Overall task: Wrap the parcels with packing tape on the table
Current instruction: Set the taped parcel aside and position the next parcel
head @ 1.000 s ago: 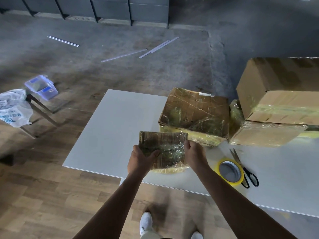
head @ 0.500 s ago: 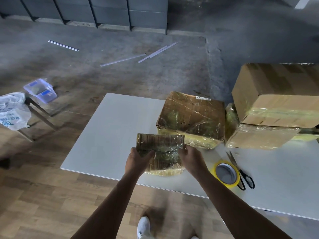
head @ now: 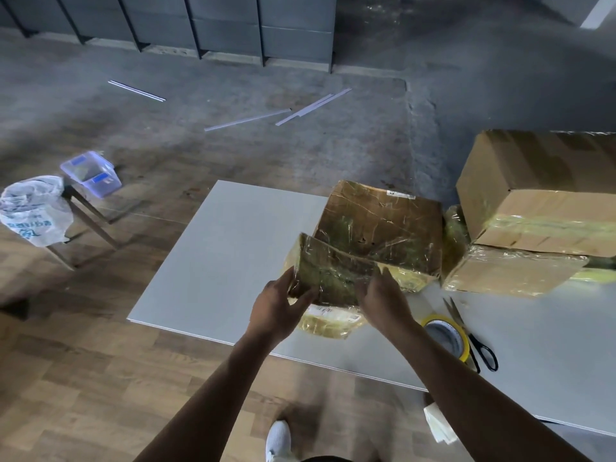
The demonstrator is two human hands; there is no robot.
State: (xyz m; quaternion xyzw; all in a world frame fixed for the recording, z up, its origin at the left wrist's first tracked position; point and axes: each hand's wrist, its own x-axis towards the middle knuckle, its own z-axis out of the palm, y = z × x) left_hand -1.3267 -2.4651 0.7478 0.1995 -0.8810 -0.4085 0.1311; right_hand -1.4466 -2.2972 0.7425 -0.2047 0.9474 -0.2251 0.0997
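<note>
A small flat parcel point(head: 330, 271) wrapped in glossy tape stands tilted near the front edge of the white table point(head: 226, 255). My left hand point(head: 278, 308) grips its lower left corner, thumb on the front face. My right hand point(head: 383, 301) holds its right side, and the fingers behind the parcel are hidden. A yellow roll of packing tape point(head: 446, 336) lies flat just right of my right wrist, with black-handled scissors point(head: 473, 335) beside it. A larger taped box point(head: 380, 228) sits directly behind the small parcel.
At the table's right, a big cardboard box point(head: 533, 185) rests on a flatter wrapped parcel point(head: 506, 275). On the floor to the left, a stool point(head: 83, 208) carries a white plastic bag point(head: 33, 211) and a clear container point(head: 90, 173). Thin white strips point(head: 310, 106) lie on the floor beyond.
The small parcel has been tipped and turned, its left end lifted higher. My left hand slid lower on its corner. The view shifted slightly.
</note>
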